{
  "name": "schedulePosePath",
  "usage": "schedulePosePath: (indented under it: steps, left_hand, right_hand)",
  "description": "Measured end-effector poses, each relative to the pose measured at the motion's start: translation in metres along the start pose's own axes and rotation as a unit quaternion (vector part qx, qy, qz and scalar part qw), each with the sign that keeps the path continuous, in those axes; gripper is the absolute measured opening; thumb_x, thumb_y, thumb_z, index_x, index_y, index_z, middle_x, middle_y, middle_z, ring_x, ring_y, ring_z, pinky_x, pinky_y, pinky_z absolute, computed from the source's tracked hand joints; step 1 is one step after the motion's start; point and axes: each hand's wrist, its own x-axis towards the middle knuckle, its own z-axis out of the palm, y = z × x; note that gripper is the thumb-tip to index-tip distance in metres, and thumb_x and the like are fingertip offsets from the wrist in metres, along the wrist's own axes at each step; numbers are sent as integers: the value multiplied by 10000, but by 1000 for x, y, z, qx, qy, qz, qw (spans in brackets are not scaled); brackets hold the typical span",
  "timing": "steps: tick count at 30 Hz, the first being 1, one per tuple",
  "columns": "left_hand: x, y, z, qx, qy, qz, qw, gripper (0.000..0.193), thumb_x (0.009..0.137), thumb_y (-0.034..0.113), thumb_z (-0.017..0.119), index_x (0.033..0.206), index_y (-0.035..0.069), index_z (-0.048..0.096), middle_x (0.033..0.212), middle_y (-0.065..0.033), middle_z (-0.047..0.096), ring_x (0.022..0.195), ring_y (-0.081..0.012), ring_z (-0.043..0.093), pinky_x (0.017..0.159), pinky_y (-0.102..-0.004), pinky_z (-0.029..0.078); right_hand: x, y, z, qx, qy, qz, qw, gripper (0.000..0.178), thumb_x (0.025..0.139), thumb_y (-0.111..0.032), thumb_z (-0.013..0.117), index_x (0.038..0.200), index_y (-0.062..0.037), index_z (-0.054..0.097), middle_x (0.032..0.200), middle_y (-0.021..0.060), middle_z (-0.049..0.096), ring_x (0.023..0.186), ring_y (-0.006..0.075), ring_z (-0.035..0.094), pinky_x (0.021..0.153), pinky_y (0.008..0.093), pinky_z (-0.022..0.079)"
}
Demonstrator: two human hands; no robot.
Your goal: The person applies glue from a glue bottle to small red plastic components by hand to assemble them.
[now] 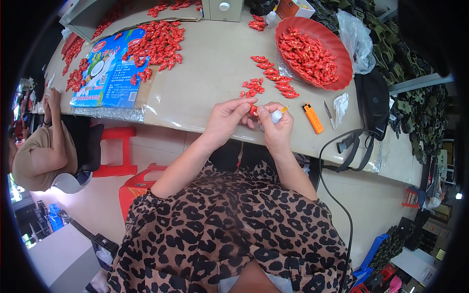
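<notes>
My left hand (223,118) is closed near the table's front edge, thumb and fingers pinching a small glossy red figurine (253,110). Close beside it, my right hand (279,131) is wrapped round a small white squeeze bottle (276,116), whose yellow nozzle points up and to the right. The right thumb comes up against the figurine's side, and the fingers hide part of both things. Just beyond my hands lie a loose group of small red pieces (252,87) and a slanting row of red figurines (277,78).
A red scalloped bowl (346,58) heaped with red pieces stands at far right. Nearer are an orange lighter (313,118), tweezers (330,115), crumpled tissue (340,103) and a black strapped bag (372,105). Red pieces cover a blue cardboard sheet (110,73). Another person (41,151) sits at left.
</notes>
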Motion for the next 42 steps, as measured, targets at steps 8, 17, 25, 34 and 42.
schedulePosePath:
  steps: [8,17,25,34,42]
  left_hand:
    - [-2,-5,0,65,-5,47,997,269,863,157,438,1050,-21,514,761,-59,521,608,-112,523,594,-214,442]
    - [-4,0,2,56,-27,61,996,276,847,93,451,1089,-36,481,915,-84,493,686,-146,552,641,-232,449]
    - [-4,2,1,53,-31,62,996,259,829,49,464,1071,-36,496,921,-83,489,700,-153,558,659,-242,456]
    - [-5,2,2,43,-31,67,996,249,814,6,459,1055,-33,508,901,-84,500,699,-152,564,666,-240,459]
    - [-5,2,3,37,-15,59,997,202,807,2,458,992,-37,528,855,-70,486,673,-119,550,650,-231,452]
  right_hand:
    - [0,2,2,-2,18,0,1000,145,770,-101,591,678,-42,495,619,-38,478,566,15,393,490,162,316]
    - [-1,1,3,-12,18,-6,1000,151,773,-108,591,681,-43,489,615,-36,479,562,15,388,488,162,313]
    - [-3,-3,5,0,4,-7,1000,144,775,-85,583,681,-38,484,621,-22,497,556,21,419,480,165,339]
    - [-3,-6,6,16,-11,-20,1000,137,782,-59,564,684,-21,474,617,7,512,538,41,472,470,172,390]
    - [-4,-10,7,18,-23,-3,1000,141,789,-63,554,678,-19,478,616,11,520,537,47,492,479,173,416]
